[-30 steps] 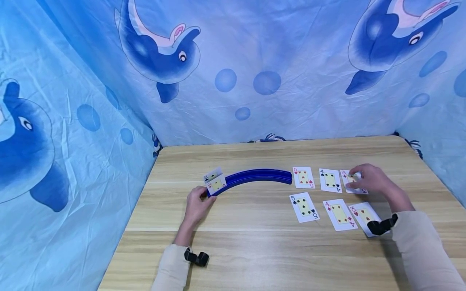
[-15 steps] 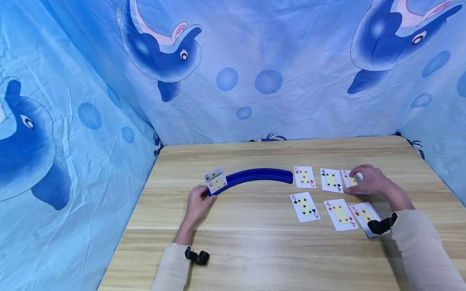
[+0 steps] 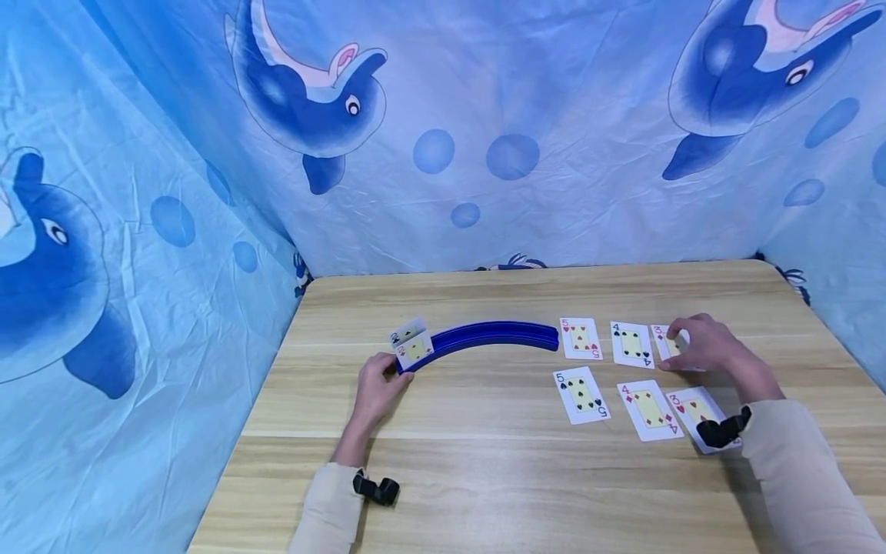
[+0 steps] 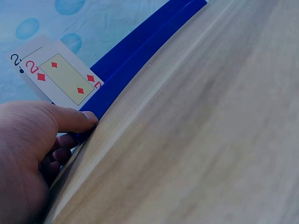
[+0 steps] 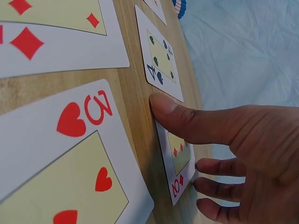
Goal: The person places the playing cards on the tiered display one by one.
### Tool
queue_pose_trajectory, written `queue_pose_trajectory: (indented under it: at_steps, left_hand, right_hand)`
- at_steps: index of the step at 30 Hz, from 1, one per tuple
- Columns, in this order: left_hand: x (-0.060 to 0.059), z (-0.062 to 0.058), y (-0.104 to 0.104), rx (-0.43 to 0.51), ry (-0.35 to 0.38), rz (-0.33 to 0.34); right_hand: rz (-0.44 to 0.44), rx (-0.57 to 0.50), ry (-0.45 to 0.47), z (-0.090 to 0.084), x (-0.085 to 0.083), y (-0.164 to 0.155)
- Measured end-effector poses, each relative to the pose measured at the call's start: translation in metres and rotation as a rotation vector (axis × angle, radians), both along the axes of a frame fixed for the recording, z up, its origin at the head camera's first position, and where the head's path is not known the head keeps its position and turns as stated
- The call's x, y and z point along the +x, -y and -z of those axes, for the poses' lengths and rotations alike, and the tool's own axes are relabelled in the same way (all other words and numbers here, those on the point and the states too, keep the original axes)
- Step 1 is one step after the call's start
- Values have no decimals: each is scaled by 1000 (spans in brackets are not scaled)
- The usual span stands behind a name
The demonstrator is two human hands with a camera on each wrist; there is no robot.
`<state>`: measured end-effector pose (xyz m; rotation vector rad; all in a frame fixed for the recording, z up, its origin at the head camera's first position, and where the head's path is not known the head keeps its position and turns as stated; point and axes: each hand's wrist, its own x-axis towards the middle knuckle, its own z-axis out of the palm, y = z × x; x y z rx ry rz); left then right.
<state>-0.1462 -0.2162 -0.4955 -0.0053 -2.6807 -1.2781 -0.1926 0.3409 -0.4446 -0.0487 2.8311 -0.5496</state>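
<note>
The right hand (image 3: 707, 346) is lowering its thumb toward seven o'clock on the diamond three (image 3: 672, 347). The left hand (image 3: 376, 390) is pinching the holder (image 3: 498, 334) at two o'clock. The right is straddling the diamond three at the holder's three o'clock, pinch unclear; squeezing both edges evenly should be working best.

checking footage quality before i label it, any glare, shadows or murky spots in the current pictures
Head view: pale sheen on the tabletop, soft shadow along the right sleeve; left wrist view: dim and bluish, part of the left hand in deep shade; right wrist view: also dim, but the three of hearts reads clearly.
</note>
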Motion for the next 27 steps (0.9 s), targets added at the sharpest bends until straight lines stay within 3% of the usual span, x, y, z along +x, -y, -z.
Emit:
queue_pose_trajectory:
  at_steps: [15,27]
  left_hand:
    - [-1,-2,-2,5,4,5]
    - [0,-1,0,25,9,3]
  right_hand:
    - [39,14,31,-3,2,1]
    - [66,58,-91,2,6,-3]
